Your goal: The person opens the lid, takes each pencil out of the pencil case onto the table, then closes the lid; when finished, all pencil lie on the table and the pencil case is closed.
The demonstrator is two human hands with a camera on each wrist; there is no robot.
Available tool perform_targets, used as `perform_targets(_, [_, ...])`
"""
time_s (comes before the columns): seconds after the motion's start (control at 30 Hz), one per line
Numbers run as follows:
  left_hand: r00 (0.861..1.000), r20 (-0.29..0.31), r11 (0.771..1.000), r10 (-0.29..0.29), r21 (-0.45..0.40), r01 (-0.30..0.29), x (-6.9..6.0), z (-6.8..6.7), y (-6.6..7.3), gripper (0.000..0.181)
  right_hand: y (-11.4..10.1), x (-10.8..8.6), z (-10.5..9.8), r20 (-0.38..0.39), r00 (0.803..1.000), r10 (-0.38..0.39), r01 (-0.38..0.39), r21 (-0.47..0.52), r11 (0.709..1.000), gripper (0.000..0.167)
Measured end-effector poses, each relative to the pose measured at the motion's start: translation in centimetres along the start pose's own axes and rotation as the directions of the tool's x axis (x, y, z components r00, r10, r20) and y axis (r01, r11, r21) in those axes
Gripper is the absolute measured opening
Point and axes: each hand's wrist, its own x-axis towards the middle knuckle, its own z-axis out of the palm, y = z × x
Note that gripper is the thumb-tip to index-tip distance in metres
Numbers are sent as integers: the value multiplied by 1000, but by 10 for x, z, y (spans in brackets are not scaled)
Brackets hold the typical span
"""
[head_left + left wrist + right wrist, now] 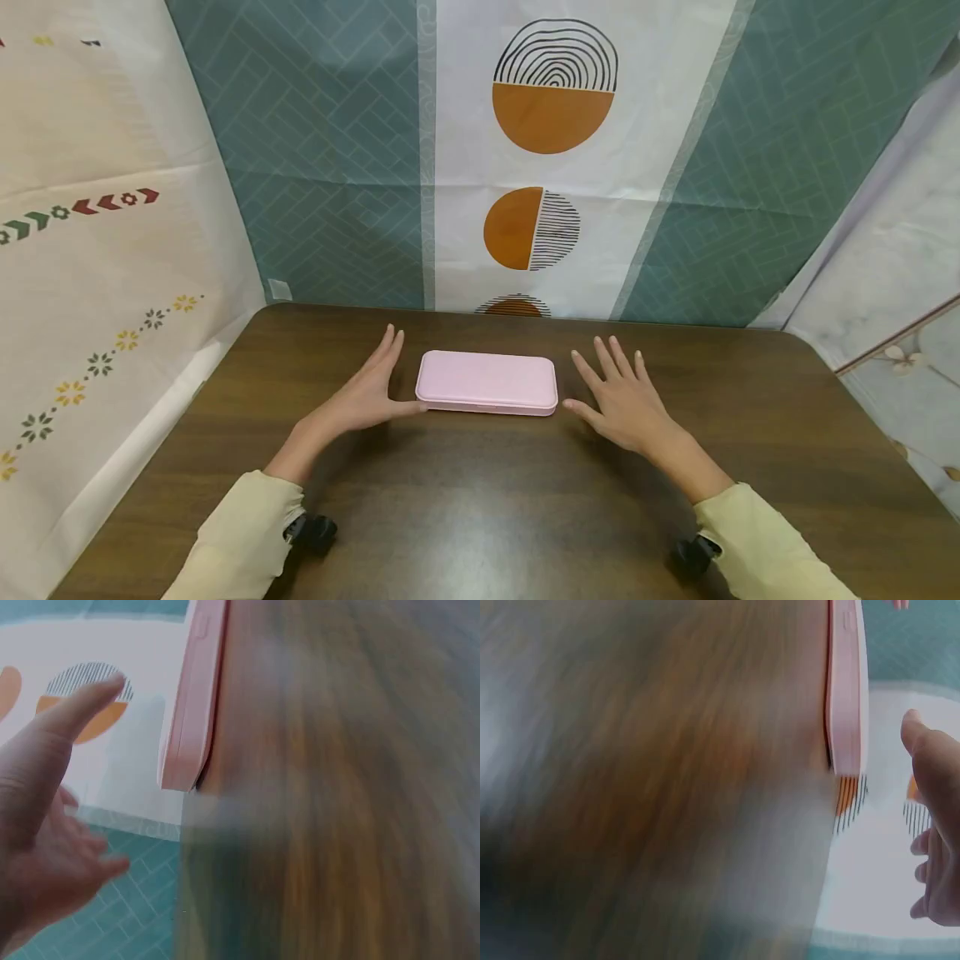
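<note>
A pink rectangular case (486, 379) with rounded corners lies closed on the brown table, its long side facing me. To its left is my left hand (369, 392), fingers stretched away from me and thumb pointing at the case's near left corner; in the head view the thumb tip seems to meet that corner, but the left wrist view shows the thumb (82, 705) apart from the case (196, 697). My right hand (626, 404) hovers off the case's right end with its fingers spread. A gap separates the right thumb (922, 742) from the case (846, 690) in the right wrist view.
The dark wooden table (480, 500) carries the case and reaches a patterned cloth backdrop (337, 167). A cream cloth with flower prints (97, 333) hangs at the left, and a pale marbled sheet (885, 250) is at the right. Each wrist wears a small black camera (313, 533).
</note>
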Motion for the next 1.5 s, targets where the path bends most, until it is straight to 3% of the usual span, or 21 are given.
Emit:
perform_targets(0.13, [1000, 16, 984, 16, -178, -13, 8, 6, -3, 112, -17, 12, 2, -5, 996, -85, 85, 10, 996, 71])
perform_targets(0.23, [1000, 24, 967, -1, -255, 8, 13, 12, -9, 111, -29, 20, 4, -5, 990, -143, 143, 22, 990, 69])
perform_targets(0.47, [991, 132, 910, -16, -409, 69, 26, 24, -25, 109, -47, 38, 9, -9, 967, -254, 254, 41, 966, 64])
perform_targets(0.6, [988, 150, 924, -39, -372, 93, 29, 29, -30, 113, -53, 46, 14, 5, 955, -297, 296, 84, 952, 64])
perform_targets(0.7, [987, 148, 948, -61, -302, 104, 30, 32, -31, 114, -56, 50, 18, 3, 949, -315, 313, 106, 944, 65])
perform_targets(0.87, [988, 141, 979, -54, -189, 80, 33, 36, -30, 112, -61, 54, 23, -28, 938, -346, 347, 31, 937, 62])
perform_targets(1.13, [992, 121, 983, -35, -172, 56, 36, 37, -32, 102, -70, 60, 35, -125, 909, -397, 380, -140, 914, 57])
perform_targets(1.27, [994, 107, 984, -11, -173, 30, 36, 35, -34, 98, -71, 66, 41, -177, 861, -477, 413, -304, 859, 55])
perform_targets(1.4, [995, 100, 985, -4, -171, 21, 37, 34, -35, 96, -71, 71, 46, -206, 793, -573, 428, -481, 765, 56])
perform_targets(1.5, [995, 98, 985, -3, -170, 19, 38, 34, -36, 95, -70, 74, 49, -194, 769, -609, 428, -551, 716, 57])
